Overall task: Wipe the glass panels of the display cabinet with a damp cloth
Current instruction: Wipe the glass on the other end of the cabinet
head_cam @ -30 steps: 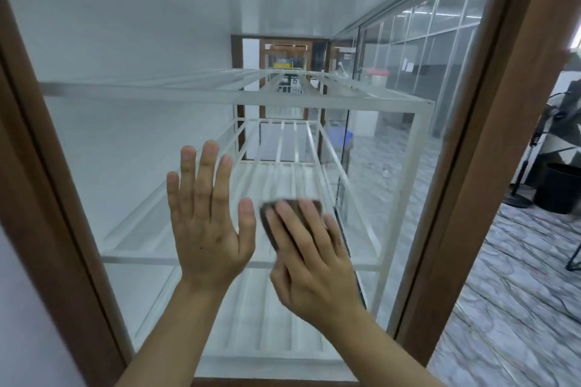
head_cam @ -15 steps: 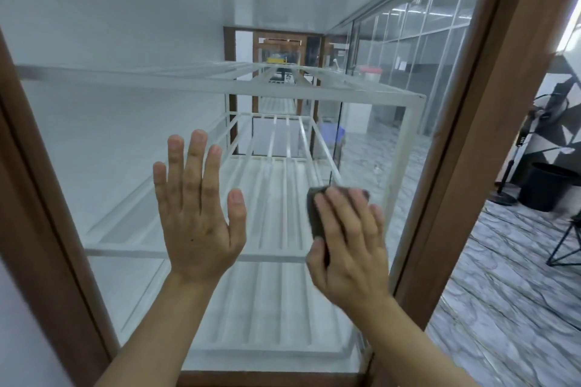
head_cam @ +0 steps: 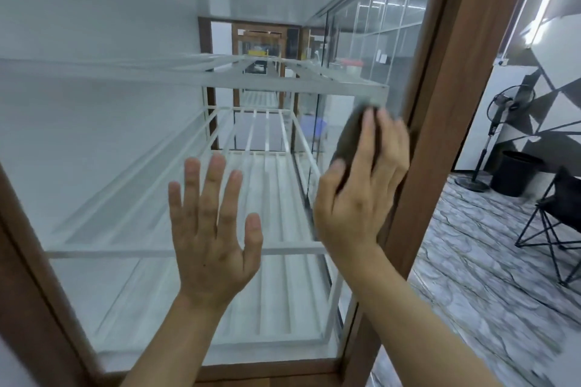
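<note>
In the head view, our left hand point(head_cam: 213, 239) lies flat on the glass point(head_cam: 125, 166), fingers straight and spread, holding nothing. It seems to steady us only.

Our right hand point(head_cam: 358, 198) presses the dark cloth point(head_cam: 349, 138) on the same glass. The fingers point(head_cam: 374, 135) are close together and almost straight over the cloth, and the thumb lies at its lower end. The cloth shows just to the left of these fingers and is blurred. To their right, the wooden frame point(head_cam: 440, 135) is just beside them.

We judge that the wiping is in progress at the right edge of this panel. The glass shows no wet trace and no dirt that we can make out, so we cannot tell which part is already done. A large part of the panel is above the fingertips, and more is below the wrist. Behind the glass we see only the white shelves point(head_cam: 270, 198). The cabinet's long side glass beyond the fingers probably waits too.
</note>
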